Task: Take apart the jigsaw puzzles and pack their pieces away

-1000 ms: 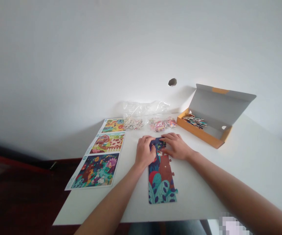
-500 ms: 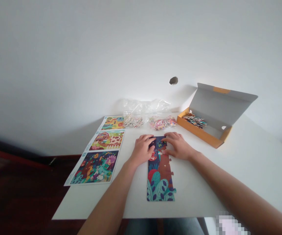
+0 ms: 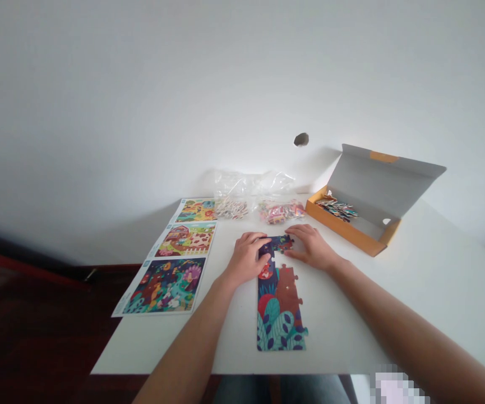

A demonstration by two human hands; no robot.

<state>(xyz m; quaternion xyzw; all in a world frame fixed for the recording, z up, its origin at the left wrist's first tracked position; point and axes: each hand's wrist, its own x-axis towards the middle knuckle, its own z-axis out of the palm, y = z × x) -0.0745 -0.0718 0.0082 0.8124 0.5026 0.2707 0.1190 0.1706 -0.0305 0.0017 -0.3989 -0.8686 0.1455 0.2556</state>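
A partly joined jigsaw puzzle (image 3: 288, 289) lies upright in front of me, showing teal leaves, a brown animal and a dark blue top. Its right edge is knobbed, and a white gap shows below the top right puzzle piece (image 3: 283, 242). My left hand (image 3: 248, 255) rests on the upper left of the puzzle, fingers spread at the top edge and thumb lower down on it. Beside the top right piece is my right hand (image 3: 312, 247), thumb and fingers apart around its edge; whether they touch it I cannot tell.
Left of the puzzle lies a sheet with three pictures (image 3: 166, 286). Clear plastic bags (image 3: 231, 207) of puzzle pieces sit by the wall. An orange box (image 3: 347, 231) with its lid up holds loose pieces (image 3: 338, 210) at right. The table's front edge is close to me.
My right hand has drawn slightly right, uncovering the top right piece and the gap under it. My left hand stays on the puzzle, which sits slightly lower and further right in view.
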